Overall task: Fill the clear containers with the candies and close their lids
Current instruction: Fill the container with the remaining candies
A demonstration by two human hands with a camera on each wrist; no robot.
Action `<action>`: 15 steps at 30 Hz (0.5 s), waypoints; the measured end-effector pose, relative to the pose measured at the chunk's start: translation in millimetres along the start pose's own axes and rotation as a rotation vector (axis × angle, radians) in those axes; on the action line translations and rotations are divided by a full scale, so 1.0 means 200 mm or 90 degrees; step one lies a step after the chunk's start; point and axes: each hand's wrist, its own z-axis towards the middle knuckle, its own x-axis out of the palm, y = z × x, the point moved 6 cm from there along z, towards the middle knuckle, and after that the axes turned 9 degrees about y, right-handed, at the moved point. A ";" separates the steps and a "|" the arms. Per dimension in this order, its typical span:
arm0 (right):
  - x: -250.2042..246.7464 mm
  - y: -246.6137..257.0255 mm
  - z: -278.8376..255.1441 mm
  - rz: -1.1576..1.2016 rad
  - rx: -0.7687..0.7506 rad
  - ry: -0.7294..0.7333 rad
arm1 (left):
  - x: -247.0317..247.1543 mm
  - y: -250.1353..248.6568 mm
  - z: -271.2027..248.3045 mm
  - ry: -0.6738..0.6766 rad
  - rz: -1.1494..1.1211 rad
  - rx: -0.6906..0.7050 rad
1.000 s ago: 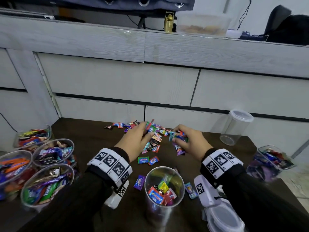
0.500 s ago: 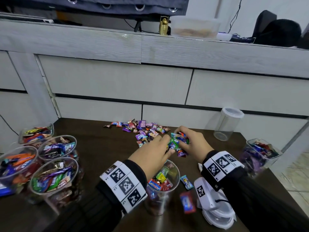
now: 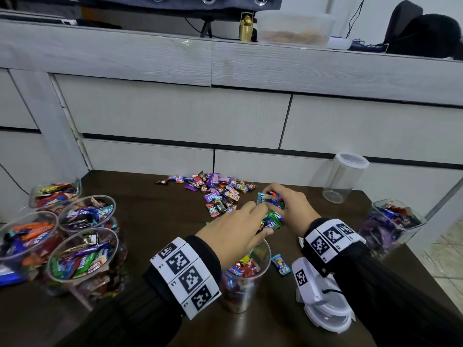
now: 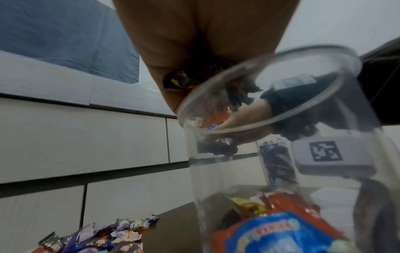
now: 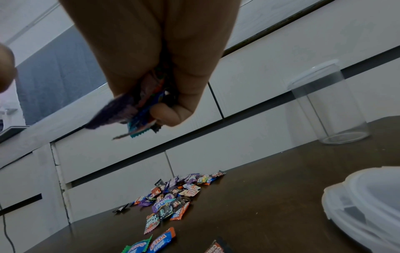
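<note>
On the dark bench (image 3: 155, 221), one open clear container (image 3: 246, 276) stands at 6 o'clock, partly filled with wrapped candies. Directly above its rim, the left hand (image 3: 233, 234) has its fingers (image 3: 253, 209) curled round a small clutch of candies, seen dark against the palm in the left wrist view. Just beside it toward 1 o'clock, the right hand (image 3: 293, 209) grips its own bunch of wrappers (image 5: 138, 109), fingers clamped on blue, purple and green ones. The loose pile of candies (image 3: 218, 194) lies at 12 o'clock on the bench, well apart from the container, with one stray blue candy (image 3: 281, 264) just right of the container. At 9 o'clock, four open containers (image 3: 82, 256) stand clustered together, all full. At 3 o'clock sits one square-sided container (image 3: 393, 226) full of candies, and at 2 o'clock one empty jar (image 3: 343, 181) with its lid on. At 5 o'clock lies a stack of white lids (image 3: 328, 316); their number cannot be told. Both wrists wear bands with black-and-white markers (image 3: 185, 274).
</note>
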 end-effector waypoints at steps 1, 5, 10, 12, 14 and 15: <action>0.00 0.00 0.00 0.002 -0.004 -0.003 | 0.01 -0.01 0.00 0.012 -0.002 0.004; 0.01 0.00 0.00 -0.004 -0.013 0.000 | 0.04 -0.01 0.01 0.025 0.029 0.014; 0.01 -0.01 0.01 -0.003 -0.006 0.006 | 0.05 0.00 0.00 0.017 0.030 0.029; 0.01 -0.01 0.01 -0.005 -0.004 0.002 | 0.05 0.00 -0.01 0.013 0.022 0.035; 0.01 -0.01 0.02 -0.008 -0.003 0.000 | 0.05 0.00 -0.02 0.014 0.028 0.039; 0.01 -0.01 0.02 -0.010 -0.003 0.001 | 0.05 0.00 -0.02 0.016 0.034 0.040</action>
